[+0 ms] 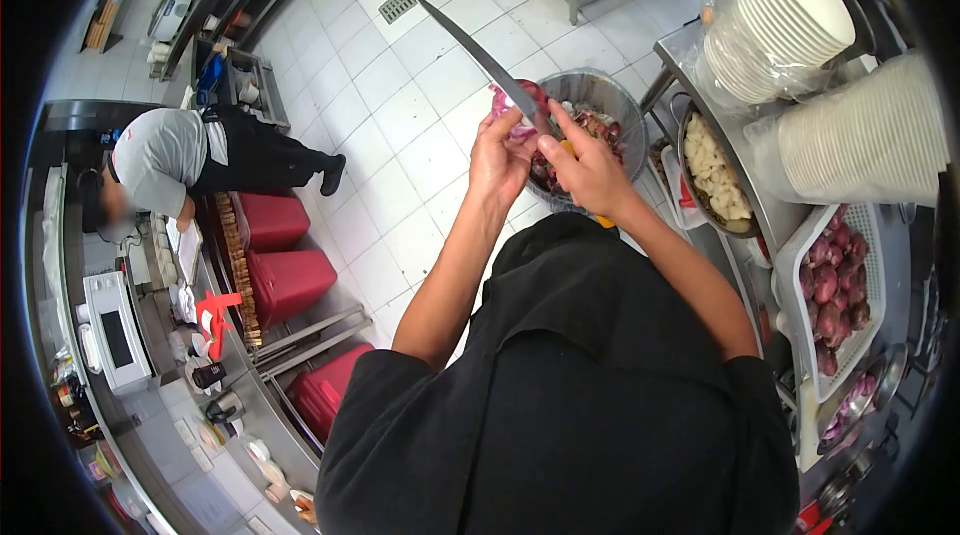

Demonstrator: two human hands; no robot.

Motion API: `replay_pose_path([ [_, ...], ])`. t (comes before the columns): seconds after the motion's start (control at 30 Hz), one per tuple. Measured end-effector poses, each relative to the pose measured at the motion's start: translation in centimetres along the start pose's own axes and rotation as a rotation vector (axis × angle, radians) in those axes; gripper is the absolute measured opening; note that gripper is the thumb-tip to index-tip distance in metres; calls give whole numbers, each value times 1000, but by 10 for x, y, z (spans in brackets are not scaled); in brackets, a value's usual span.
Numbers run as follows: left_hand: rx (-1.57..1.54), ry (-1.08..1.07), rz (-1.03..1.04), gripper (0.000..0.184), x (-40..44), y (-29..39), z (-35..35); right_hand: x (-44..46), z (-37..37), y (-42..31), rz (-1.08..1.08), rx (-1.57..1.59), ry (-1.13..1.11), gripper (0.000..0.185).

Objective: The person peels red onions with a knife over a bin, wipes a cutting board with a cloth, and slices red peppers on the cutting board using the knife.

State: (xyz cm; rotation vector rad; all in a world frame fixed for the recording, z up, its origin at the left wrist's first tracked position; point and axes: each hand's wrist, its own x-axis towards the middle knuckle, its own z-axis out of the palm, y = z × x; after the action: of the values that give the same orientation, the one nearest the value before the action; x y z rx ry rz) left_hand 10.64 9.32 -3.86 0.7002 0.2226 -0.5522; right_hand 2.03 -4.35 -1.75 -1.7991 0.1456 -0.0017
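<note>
white floor tiles (410, 225) beneath the knife (490, 62)

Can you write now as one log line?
left hand: holds onion | right hand: holds knife | bin: scraps inside | basket: whole onions

Showing no readable text, label, brand, number or sign, either at the grip or anywhere around it.
</note>
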Motion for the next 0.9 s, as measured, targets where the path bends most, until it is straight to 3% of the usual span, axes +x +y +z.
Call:
replay_pose_path([
  [0.27,-62,73,70,17,-4,-12,8,-4,-4,-13,-101,-69,27,73],
  [0.37,-44,-21,91,16,-5,-10,9,-2,0,-5,-193,-73,78,73],
  [0.67,-40,-22,106,21,-3,-16,0,-2,3,-1,-212,-112,83,71],
  [0.77,2,144,131,35,-3,-19,1,-5,-1,-11,-112,-138,22,69],
  [0.9,68,279,185,32,-10,-23,10,-4,1,-13,-67,-192,41,65],
])
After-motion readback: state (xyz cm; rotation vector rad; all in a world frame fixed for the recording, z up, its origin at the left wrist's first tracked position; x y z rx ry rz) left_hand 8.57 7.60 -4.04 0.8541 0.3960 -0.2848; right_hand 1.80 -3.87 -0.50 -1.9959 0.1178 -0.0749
